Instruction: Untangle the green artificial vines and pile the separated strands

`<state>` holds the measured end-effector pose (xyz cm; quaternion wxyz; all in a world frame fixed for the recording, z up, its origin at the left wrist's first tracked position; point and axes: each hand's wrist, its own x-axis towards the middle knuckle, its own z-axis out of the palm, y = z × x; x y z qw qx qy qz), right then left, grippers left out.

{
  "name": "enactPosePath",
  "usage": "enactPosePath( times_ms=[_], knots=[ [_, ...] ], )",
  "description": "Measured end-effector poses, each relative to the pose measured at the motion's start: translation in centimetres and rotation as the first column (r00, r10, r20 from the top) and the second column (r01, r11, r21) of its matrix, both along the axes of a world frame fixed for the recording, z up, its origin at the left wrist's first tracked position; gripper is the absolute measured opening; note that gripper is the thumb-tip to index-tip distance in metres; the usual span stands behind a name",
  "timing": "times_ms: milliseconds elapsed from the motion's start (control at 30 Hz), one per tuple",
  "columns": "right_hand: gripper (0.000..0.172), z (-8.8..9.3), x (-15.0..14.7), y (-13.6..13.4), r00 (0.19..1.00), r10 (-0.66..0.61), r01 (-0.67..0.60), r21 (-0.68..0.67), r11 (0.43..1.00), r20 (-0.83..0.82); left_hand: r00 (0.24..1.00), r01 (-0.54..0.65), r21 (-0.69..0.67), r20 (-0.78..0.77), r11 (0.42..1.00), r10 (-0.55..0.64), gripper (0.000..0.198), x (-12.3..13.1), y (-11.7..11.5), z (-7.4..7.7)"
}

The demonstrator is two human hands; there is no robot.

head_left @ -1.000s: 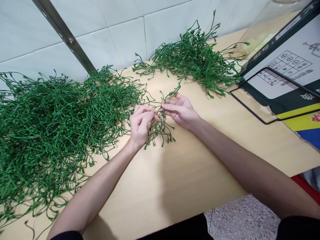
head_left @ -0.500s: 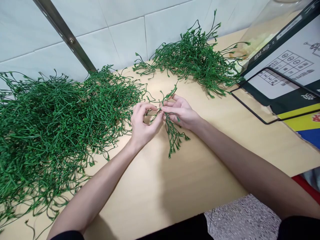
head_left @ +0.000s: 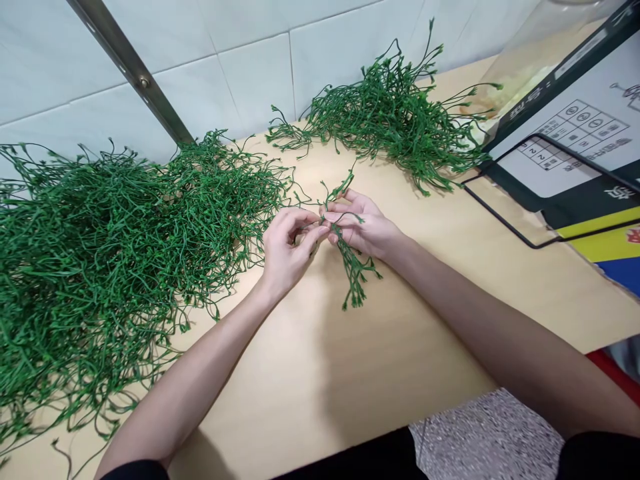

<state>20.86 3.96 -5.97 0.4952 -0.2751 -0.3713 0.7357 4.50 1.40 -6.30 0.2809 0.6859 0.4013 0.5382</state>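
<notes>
A small bunch of green artificial plant stems with tufted ends is held between my two hands over the table. My right hand is closed on its middle, thumb and fingers pinching the stems. My left hand pinches the same bunch from the left, thumb against forefinger, touching the right hand's fingertips. One stem crosses over the right thumb. Left of my hands lies a large tangled heap of like green stems. A smaller pile of green stems rests beyond my right hand.
The pale wooden table ends at a tiled wall, where a metal post stands. At the right are a printed cardboard box, a black wire frame and a clear container behind.
My left fingers have moved slightly right against the bunch. One stem now lies across my right thumb, and the hanging ends have swung a little right and drawn closer together.
</notes>
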Motion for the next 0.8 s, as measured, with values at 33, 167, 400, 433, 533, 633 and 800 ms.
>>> enactPosePath(
  times_ms=[33, 167, 400, 433, 533, 633, 800],
  knots=[
    [0.047, 0.11, -0.01, -0.03, 1.000, -0.005, 0.005, -0.009, 1.000, 0.000, 1.000, -0.005, 0.043, -0.014, 0.999, 0.005, 0.010, 0.03, -0.05, 0.15],
    [0.046, 0.23, 0.04, -0.02, 1.000, -0.025, 0.025, -0.018, 1.000, 0.004, 1.000, 0.019, 0.144, -0.012, 0.989, -0.018, 0.019, 0.07, -0.07, 0.36],
    [0.054, 0.37, -0.09, -0.21, 0.999, -0.013, 0.014, -0.027, 1.000, 0.036, 0.998, -0.062, 0.100, -0.013, 0.993, 0.064, 0.003, -0.11, 0.13, 0.42],
    [0.055, 0.45, -0.14, -0.27, 0.999, -0.015, 0.016, -0.030, 0.999, 0.039, 0.998, -0.067, 0.069, 0.000, 0.995, 0.068, 0.004, -0.09, 0.13, 0.41],
    [0.055, 0.64, -0.24, -0.41, 0.999, -0.013, 0.014, -0.037, 0.999, 0.043, 0.997, -0.066, -0.036, 0.045, 0.997, 0.067, 0.007, 0.04, 0.08, 0.31],
    [0.056, 0.66, -0.21, -0.43, 0.999, -0.006, 0.008, -0.039, 0.999, 0.043, 0.999, -0.021, -0.051, 0.029, 0.999, 0.022, 0.008, 0.14, -0.01, 0.26],
    [0.054, 0.50, -0.02, -0.31, 0.999, 0.005, -0.004, -0.040, 0.999, 0.038, 1.000, 0.006, -0.004, -0.019, 1.000, -0.006, 0.012, 0.06, -0.03, 0.02]
  ],
)
